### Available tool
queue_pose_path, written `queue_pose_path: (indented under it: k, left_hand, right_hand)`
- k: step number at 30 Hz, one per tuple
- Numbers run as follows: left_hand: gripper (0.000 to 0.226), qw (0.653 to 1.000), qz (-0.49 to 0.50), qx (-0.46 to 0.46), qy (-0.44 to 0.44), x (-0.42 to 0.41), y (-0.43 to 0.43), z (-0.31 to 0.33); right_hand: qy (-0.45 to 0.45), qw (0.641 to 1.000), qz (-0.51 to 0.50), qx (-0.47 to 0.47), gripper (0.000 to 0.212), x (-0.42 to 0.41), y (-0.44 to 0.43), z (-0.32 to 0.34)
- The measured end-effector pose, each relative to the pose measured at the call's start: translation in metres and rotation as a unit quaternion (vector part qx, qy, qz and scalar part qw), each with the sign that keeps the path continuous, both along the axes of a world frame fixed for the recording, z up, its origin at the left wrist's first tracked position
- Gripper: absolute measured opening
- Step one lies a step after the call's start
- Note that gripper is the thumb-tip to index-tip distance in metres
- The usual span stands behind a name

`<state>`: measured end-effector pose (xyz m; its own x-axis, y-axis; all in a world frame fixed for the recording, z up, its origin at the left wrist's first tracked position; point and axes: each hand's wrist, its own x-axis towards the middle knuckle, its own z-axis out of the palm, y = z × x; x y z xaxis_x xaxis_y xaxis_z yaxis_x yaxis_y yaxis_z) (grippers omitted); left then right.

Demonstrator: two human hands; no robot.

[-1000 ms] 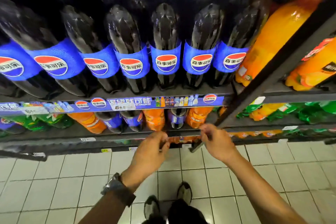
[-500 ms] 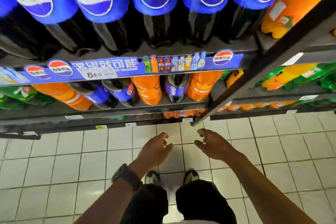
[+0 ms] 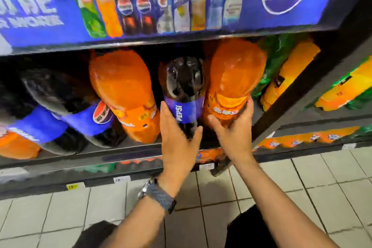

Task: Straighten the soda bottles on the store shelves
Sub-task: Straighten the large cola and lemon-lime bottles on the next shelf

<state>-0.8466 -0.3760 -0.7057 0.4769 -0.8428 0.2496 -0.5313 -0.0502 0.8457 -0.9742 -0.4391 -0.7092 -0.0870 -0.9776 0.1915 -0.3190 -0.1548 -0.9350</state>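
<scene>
1. On the lower shelf [image 3: 90, 159], beneath a blue advertising strip [image 3: 251, 6], large soda bottles stand in a row.
2. The left hand [image 3: 177, 143] wraps the dark cola bottle [image 3: 184, 82] at its blue label, fingers on its left side, thumb on its right.
3. The right hand [image 3: 235, 137] grips the orange soda bottle [image 3: 233, 78] just beside it, thumb and fingers curled round the label band.
4. Both held bottles stand side by side near the shelf's black upright [image 3: 291, 96].
5. Another orange bottle [image 3: 122, 90] stands left of the cola; a wristwatch [image 3: 161, 199] sits on the left wrist.
</scene>
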Motion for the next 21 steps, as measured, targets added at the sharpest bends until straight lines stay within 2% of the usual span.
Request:
queue_pose_path:
  k: [5, 7, 11, 17, 21]
  left_hand:
    - [0.109, 0.99, 0.052, -0.126, -0.04, -0.001, -0.032, -0.049]
    - [0.115, 0.986, 0.071, -0.138, -0.053, 0.001, -0.044, -0.054]
    - [0.124, 0.98, 0.07, -0.184, -0.015, 0.002, -0.046, -0.062]
    - [0.121, 0.984, 0.006, -0.174, -0.025, 0.027, -0.047, -0.065]
    - [0.121, 0.986, -0.054, -0.154, -0.021, 0.036, -0.04, -0.056]
  right_hand:
    - [-0.01, 0.99, -0.082, -0.117, 0.117, 0.014, -0.023, -0.053]
    - [-0.013, 0.985, -0.094, -0.145, 0.118, 0.015, -0.032, -0.059]
    - [-0.032, 0.981, -0.077, -0.175, 0.117, 0.011, -0.036, -0.07]
    - [-0.018, 0.985, -0.041, -0.164, 0.113, 0.001, -0.039, -0.072]
    - [-0.04, 0.989, -0.007, -0.143, 0.11, -0.002, -0.037, -0.069]
